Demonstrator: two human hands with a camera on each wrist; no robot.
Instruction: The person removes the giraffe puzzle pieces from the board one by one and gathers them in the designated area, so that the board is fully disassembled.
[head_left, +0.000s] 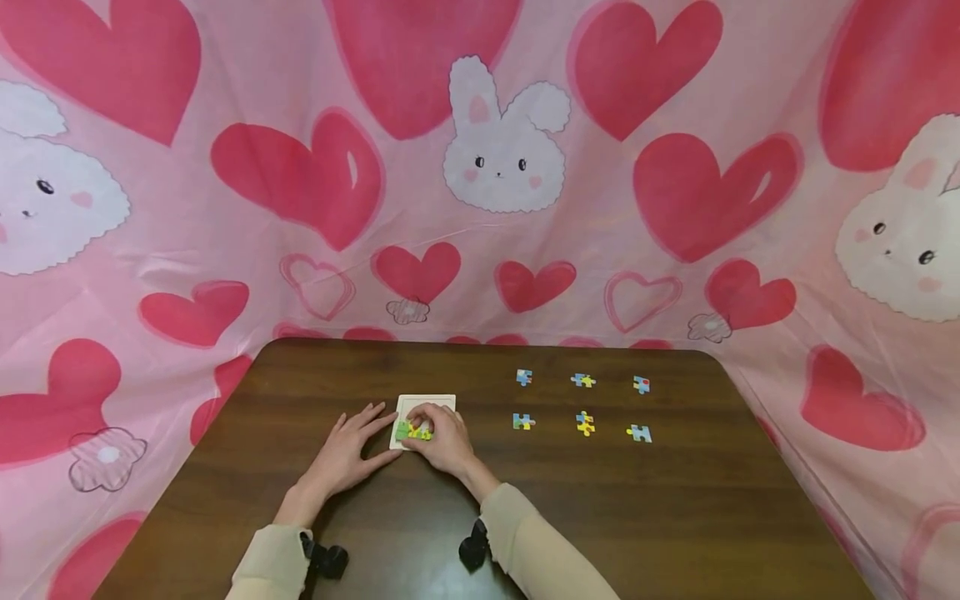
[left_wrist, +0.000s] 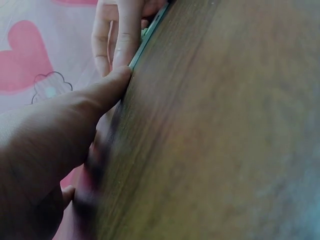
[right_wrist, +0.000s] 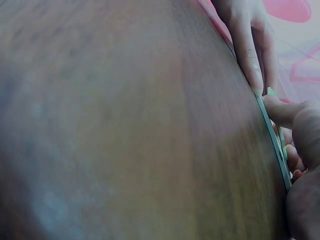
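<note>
A small white puzzle tray [head_left: 427, 401] lies on the table, with green and yellow puzzle pieces [head_left: 403, 432] at its near left part. My left hand [head_left: 345, 454] is beside the tray with fingers spread and fairly straight; its fingertips and thumb touch the left edge and near corner. Over the tray, my right hand [head_left: 447, 446] has its thumb and fingers curled and pinches a green puzzle piece [right_wrist: 282, 142], which stands tilted above the tray in the right wrist view. The right fingers hide part of the tray and of the pieces.
To the right, loose jigsaw pieces lie in two rows on the brown wooden table [head_left: 570, 508], among them a blue piece with a red spot [head_left: 641, 384] and a yellow-blue piece [head_left: 585, 423]. A pink curtain [head_left: 480, 242] with hearts and rabbits hangs behind the table.
</note>
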